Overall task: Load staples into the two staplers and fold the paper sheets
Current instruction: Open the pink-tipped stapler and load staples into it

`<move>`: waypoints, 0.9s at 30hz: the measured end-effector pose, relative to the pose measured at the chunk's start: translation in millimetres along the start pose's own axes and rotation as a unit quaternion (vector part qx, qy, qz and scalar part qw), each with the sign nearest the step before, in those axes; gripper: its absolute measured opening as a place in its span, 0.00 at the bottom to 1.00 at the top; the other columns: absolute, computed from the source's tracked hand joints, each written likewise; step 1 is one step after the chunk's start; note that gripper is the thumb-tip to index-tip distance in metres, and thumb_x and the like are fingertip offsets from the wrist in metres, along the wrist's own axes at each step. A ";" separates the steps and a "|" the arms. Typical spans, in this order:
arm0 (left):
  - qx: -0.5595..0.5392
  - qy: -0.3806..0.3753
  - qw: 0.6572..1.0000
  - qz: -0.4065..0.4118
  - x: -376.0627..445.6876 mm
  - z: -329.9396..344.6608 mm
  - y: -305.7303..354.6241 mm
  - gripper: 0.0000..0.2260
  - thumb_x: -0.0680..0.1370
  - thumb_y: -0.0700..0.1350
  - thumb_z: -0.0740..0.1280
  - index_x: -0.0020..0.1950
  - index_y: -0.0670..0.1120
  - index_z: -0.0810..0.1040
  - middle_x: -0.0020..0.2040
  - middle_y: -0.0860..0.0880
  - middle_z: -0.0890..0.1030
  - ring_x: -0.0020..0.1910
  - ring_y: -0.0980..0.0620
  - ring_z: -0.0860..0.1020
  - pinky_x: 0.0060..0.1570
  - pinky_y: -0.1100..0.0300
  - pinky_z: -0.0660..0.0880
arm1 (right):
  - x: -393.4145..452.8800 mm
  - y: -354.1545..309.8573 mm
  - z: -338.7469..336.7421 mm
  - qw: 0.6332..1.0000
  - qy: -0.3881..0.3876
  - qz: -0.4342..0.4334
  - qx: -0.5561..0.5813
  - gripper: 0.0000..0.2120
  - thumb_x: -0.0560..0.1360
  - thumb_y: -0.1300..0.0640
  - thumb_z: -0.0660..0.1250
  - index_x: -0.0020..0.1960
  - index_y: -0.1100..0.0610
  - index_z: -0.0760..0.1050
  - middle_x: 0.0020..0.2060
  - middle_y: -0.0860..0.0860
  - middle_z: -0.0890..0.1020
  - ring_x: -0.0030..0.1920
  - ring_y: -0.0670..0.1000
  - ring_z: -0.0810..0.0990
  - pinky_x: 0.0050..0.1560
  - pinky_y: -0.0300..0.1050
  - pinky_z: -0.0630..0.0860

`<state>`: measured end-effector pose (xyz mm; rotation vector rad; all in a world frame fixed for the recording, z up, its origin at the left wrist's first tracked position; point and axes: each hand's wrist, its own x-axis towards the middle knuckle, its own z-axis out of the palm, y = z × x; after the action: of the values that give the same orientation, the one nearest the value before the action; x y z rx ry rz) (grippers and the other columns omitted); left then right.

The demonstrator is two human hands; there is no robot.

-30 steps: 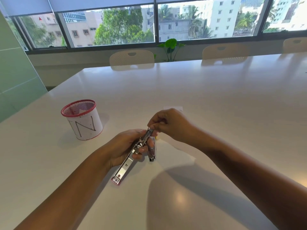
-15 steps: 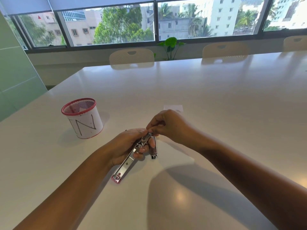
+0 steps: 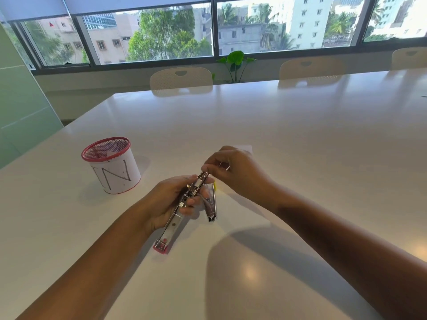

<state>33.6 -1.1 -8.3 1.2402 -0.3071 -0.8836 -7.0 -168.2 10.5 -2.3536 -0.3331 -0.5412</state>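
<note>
Two hands, left hand gripping stapler, right hand pinching its tip

table: white, glossy, sunlit | chairs: beige, along far edge | windows: wide, dark-framed, daylight, trees and buildings outside | plant: green, on sill | left wall: pale green panel

I'm seeing bright, polished metal on the opened stapler, with a pink plastic tip at its near end, and the same shiny metal on the second stapler. The white desk is smooth and glossy, mirroring the window light. The red mesh cup looks like wire, wrapped in matt white paper.
</note>
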 end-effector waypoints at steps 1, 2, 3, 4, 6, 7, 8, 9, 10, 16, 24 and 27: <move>-0.015 -0.001 1.000 -0.004 0.3 -1.8 0.8 0.15 0.74 0.45 0.57 0.55 0.38 0.74 0.34 0.44 0.77 0.22 0.56 0.68 0.18 0.67 0.65 | 0.4 -0.8 -1.4 1.000 0.010 -0.017 -0.011 0.08 0.75 0.55 0.66 0.49 0.56 0.81 0.39 0.45 0.75 0.35 0.38 0.72 0.38 0.24 0.67; -0.026 -0.003 1.000 -0.006 0.3 -2.6 1.5 0.15 0.74 0.45 0.57 0.54 0.39 0.74 0.34 0.44 0.76 0.22 0.56 0.68 0.17 0.68 0.65 | 0.0 -1.6 -2.8 0.999 0.010 -0.040 -0.025 0.08 0.76 0.56 0.65 0.50 0.55 0.81 0.40 0.45 0.75 0.35 0.38 0.72 0.38 0.25 0.68; -0.032 -0.004 0.999 -0.006 0.2 -3.1 1.8 0.13 0.73 0.45 0.57 0.52 0.39 0.74 0.33 0.44 0.76 0.22 0.56 0.68 0.17 0.68 0.64 | -1.0 -2.4 -3.9 0.997 -0.002 -0.065 -0.040 0.08 0.76 0.57 0.64 0.51 0.54 0.80 0.42 0.45 0.74 0.34 0.39 0.73 0.37 0.26 0.69; -0.033 -0.004 0.999 -0.004 0.0 -2.8 2.0 0.12 0.74 0.45 0.57 0.50 0.39 0.73 0.33 0.45 0.76 0.22 0.56 0.67 0.18 0.68 0.63 | -2.6 -3.0 -3.7 0.994 -0.022 -0.091 -0.059 0.08 0.76 0.59 0.63 0.51 0.53 0.80 0.43 0.46 0.75 0.34 0.41 0.73 0.38 0.30 0.70; -0.017 0.007 1.000 0.000 -0.1 -1.6 1.5 0.11 0.77 0.44 0.54 0.46 0.39 0.73 0.31 0.46 0.76 0.22 0.57 0.67 0.18 0.68 0.62 | -6.8 -4.6 -0.2 0.984 -0.063 -0.133 -0.103 0.11 0.75 0.61 0.62 0.52 0.51 0.79 0.46 0.49 0.77 0.35 0.46 0.74 0.35 0.38 0.72; -0.008 0.014 1.000 0.001 0.2 -1.2 1.3 0.12 0.78 0.45 0.53 0.45 0.39 0.73 0.30 0.46 0.76 0.22 0.57 0.67 0.18 0.68 0.62 | -8.7 -5.8 2.4 0.979 -0.080 -0.146 -0.119 0.11 0.75 0.61 0.62 0.53 0.51 0.79 0.47 0.51 0.77 0.36 0.47 0.74 0.34 0.38 0.71; -0.004 0.019 1.000 0.003 0.5 -1.3 1.1 0.14 0.79 0.46 0.52 0.44 0.39 0.73 0.29 0.46 0.76 0.22 0.57 0.67 0.18 0.68 0.62 | -9.8 -6.3 4.5 0.975 -0.090 -0.155 -0.132 0.11 0.75 0.60 0.62 0.54 0.52 0.78 0.49 0.52 0.78 0.37 0.48 0.73 0.32 0.36 0.68; -0.005 0.020 1.000 0.004 0.9 -1.8 1.4 0.15 0.79 0.47 0.52 0.43 0.39 0.73 0.29 0.46 0.76 0.22 0.56 0.67 0.18 0.68 0.62 | -10.0 -5.8 5.6 0.972 -0.093 -0.162 -0.142 0.11 0.75 0.60 0.62 0.55 0.52 0.78 0.49 0.53 0.78 0.37 0.48 0.72 0.32 0.32 0.64; -0.010 0.017 1.000 0.005 0.8 -2.4 1.9 0.15 0.79 0.47 0.52 0.44 0.39 0.74 0.30 0.45 0.76 0.22 0.56 0.67 0.18 0.68 0.62 | -9.6 -4.4 5.6 0.971 -0.090 -0.163 -0.148 0.11 0.76 0.60 0.62 0.55 0.53 0.78 0.49 0.54 0.78 0.38 0.48 0.72 0.32 0.30 0.61; -0.016 -0.013 1.000 -0.005 3.4 -9.2 -0.1 0.15 0.78 0.41 0.47 0.54 0.38 0.71 0.34 0.43 0.77 0.23 0.55 0.69 0.18 0.67 0.68 | -5.9 8.9 3.6 0.979 -0.047 -0.125 -0.151 0.13 0.76 0.61 0.60 0.57 0.51 0.76 0.52 0.53 0.77 0.46 0.53 0.78 0.40 0.50 0.79; -0.058 -0.059 0.997 0.005 2.2 -12.0 0.2 0.14 0.73 0.40 0.51 0.53 0.38 0.70 0.33 0.43 0.77 0.23 0.56 0.70 0.18 0.67 0.69 | -3.1 19.8 3.5 0.983 -0.026 -0.155 -0.096 0.09 0.75 0.58 0.64 0.54 0.53 0.80 0.53 0.51 0.77 0.49 0.44 0.72 0.49 0.38 0.71; -0.060 -0.055 0.997 0.005 2.7 -11.5 -0.1 0.12 0.71 0.40 0.56 0.52 0.38 0.70 0.34 0.43 0.77 0.23 0.56 0.69 0.18 0.67 0.66 | -1.7 17.0 6.5 0.977 -0.017 -0.184 -0.103 0.08 0.74 0.61 0.65 0.51 0.56 0.81 0.49 0.52 0.81 0.48 0.50 0.77 0.49 0.40 0.74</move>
<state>42.7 4.8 -12.9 1.0808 -0.3425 -0.9493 -0.2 -176.4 -4.4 -2.5143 -0.7733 -0.7389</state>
